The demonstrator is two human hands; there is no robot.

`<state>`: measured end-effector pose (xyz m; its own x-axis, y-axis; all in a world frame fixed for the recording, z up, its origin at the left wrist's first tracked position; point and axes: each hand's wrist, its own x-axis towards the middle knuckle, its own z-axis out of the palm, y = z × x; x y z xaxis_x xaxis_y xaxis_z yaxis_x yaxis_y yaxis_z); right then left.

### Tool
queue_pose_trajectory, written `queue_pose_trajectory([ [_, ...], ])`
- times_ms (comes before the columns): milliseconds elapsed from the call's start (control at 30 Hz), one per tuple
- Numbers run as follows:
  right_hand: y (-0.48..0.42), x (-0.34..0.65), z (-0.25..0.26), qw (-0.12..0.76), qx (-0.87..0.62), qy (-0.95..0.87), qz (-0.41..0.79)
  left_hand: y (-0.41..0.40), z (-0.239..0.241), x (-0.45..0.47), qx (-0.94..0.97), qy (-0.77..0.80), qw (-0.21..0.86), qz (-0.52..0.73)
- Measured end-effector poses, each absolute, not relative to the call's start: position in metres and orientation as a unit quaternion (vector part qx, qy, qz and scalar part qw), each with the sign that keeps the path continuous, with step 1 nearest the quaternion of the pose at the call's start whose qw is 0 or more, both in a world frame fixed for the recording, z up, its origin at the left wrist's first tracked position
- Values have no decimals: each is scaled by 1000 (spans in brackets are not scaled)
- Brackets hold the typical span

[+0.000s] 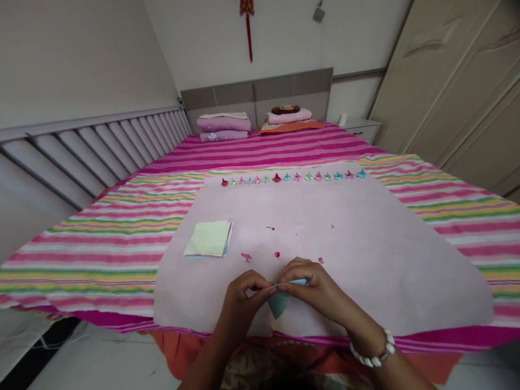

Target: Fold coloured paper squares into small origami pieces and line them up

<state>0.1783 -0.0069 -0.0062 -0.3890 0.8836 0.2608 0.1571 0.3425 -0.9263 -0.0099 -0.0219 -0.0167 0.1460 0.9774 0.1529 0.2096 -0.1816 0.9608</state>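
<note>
Between my two hands is a small piece of light blue folded paper (278, 305), held just above the near edge of a pale sheet. My left hand (248, 295) pinches it at its upper left edge between thumb and finger. My right hand (311, 281) pinches it close beside, and a narrow blue flap shows between its fingers. A blue-green triangular part hangs down below the fingertips. The fingers hide the folds at the top. A white beaded bracelet is on my right wrist.
A stack of square paper (208, 238), pale yellow on top, lies left on the pale sheet (365, 227). Small red cut-outs (277, 254) lie beyond my hands. A row of several folded paper pieces (277, 177) lines the far edge. A striped bedspread (122, 216) surrounds the sheet.
</note>
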Motion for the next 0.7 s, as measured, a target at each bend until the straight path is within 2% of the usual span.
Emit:
queue_pose_trajectory([
  [233, -1, 189, -9, 466, -410, -584, 524, -19, -21, -13, 523, 522, 492, 460],
  [367, -3, 180, -19, 523, -369, -442, 629, -19, -29, -9, 422, 523, 553, 493],
  [500, -12, 160, -27, 474, -318, -416, 708, -21, -36, -2, 364, 521, 583, 506],
  [700, -14, 152, -32, 457, -407, -414, 674, -21, -45, -2, 382, 529, 568, 502],
])
